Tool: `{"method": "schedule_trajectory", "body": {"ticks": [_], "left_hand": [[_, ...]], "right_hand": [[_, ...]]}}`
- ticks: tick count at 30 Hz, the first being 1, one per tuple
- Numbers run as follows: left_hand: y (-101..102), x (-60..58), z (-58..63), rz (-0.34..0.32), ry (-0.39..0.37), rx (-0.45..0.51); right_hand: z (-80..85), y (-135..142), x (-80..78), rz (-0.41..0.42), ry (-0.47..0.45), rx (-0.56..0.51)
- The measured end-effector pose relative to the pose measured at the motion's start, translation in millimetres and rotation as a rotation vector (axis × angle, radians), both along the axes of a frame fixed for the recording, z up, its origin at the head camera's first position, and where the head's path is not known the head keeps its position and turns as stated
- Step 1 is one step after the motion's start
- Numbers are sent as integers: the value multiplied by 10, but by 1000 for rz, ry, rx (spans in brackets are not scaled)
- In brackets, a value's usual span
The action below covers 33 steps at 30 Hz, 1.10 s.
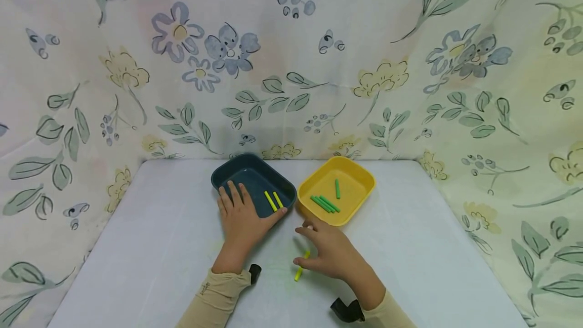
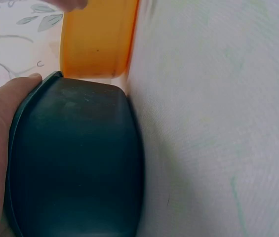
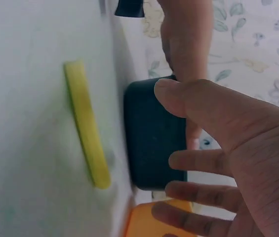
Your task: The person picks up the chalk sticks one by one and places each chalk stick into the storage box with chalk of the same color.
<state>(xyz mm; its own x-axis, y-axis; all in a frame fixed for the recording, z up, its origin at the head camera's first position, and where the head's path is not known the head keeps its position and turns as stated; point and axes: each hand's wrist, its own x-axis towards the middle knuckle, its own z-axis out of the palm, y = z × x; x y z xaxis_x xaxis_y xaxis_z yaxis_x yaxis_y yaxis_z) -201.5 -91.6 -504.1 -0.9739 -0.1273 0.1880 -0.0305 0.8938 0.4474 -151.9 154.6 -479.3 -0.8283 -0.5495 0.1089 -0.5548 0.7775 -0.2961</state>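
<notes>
A dark teal tray (image 1: 248,162) stands at the back of the white table, with two yellow sticks (image 1: 271,201) inside. My left hand (image 1: 241,219) rests over its near left side, fingers spread and thumb along the near rim; the left wrist view shows the thumb on the tray's edge. In front of the trays, one yellow stick (image 3: 87,126) lies on the table. Above that stick hovers my right hand (image 1: 334,249), thumb and fingers apart and holding nothing. The right wrist view shows a space between this hand and the stick.
Right beside the teal tray is a yellow tray (image 1: 360,173) holding several green sticks (image 1: 325,204). A flower-patterned cloth (image 1: 282,54) hangs behind the table (image 1: 150,232). Black bands (image 1: 347,311) show at both wrists.
</notes>
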Motion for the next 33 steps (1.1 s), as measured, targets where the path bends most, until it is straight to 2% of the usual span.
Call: {"method": "schedule_trajectory", "body": {"ticks": [5, 11, 14, 23, 33], "left_hand": [[-1, -7, 0, -1, 0, -6], [2, -19, -16, 4, 8, -4], [1, -26, -33, 5, 6, -1], [-6, -19, -35, 2, -5, 36], [-1, -18, -25, -3, -9, 28]], "right_hand": [[-45, -13, 46, -51, 34, 59], [-90, -16, 83, -103, -23, 132], [-107, -9, 98, -114, -28, 161], [-153, 9, 161, -110, 50, 208], [-162, -1, 180, -164, 25, 254]]}}
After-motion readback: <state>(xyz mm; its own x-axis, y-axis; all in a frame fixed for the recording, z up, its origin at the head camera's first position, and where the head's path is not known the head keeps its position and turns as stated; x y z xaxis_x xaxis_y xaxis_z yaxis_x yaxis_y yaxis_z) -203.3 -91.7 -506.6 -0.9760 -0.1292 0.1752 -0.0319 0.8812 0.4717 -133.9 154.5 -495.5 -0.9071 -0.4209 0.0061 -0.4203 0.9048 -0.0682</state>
